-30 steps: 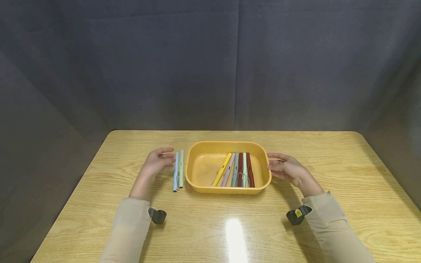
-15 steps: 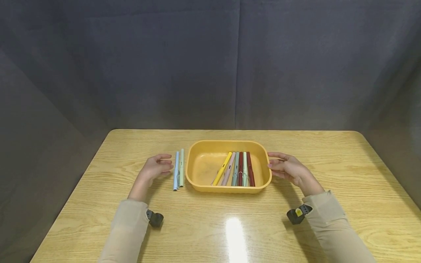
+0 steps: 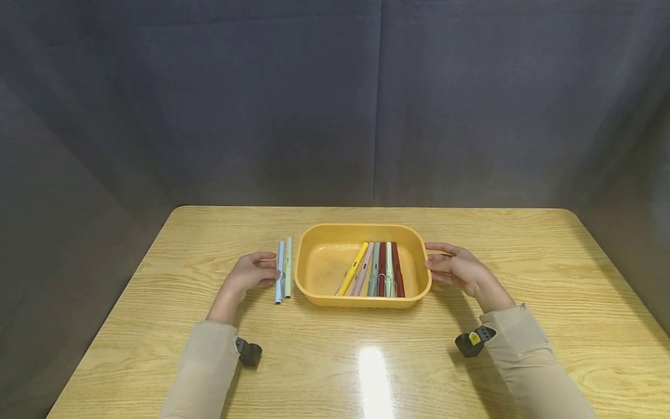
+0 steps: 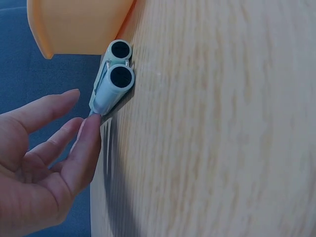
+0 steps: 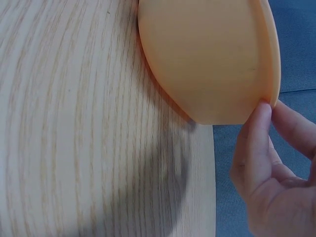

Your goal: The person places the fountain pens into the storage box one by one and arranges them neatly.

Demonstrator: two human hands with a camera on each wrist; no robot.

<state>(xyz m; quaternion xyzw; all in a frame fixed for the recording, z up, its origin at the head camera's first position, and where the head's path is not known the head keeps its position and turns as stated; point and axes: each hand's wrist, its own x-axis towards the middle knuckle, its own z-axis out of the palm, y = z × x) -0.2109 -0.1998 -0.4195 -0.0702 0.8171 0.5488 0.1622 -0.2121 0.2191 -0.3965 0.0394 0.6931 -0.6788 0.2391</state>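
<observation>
My left hand [image 3: 250, 273] is beside two pens lying side by side left of a yellow plastic tray [image 3: 319, 300]. Its thumb tip touches the light blue pen [image 3: 280, 285]; in the left wrist view the other fingers [image 4: 57, 106] stand apart from it. Just beyond lies the pale green pen [image 3: 289, 256], partly covered by the blue one in the left wrist view [image 4: 121, 49]. At the tray's right end, my right hand [image 3: 458, 269] rests its fingertips against the outer wall near the rim [image 5: 274, 64], fingers mostly straight.
Inside the tray several pens lie in a row toward the right: a yellow pen [image 3: 353, 269], a pink pen [image 3: 363, 269], a grey-blue one, dark red ones and a mint one. The wooden table [image 3: 303, 355] ends at a dark curtain [image 3: 314, 116] behind.
My left hand draws back slightly from the light blue pen, then comes in again until its thumb touches it. The right hand and the tray stay nearly still.
</observation>
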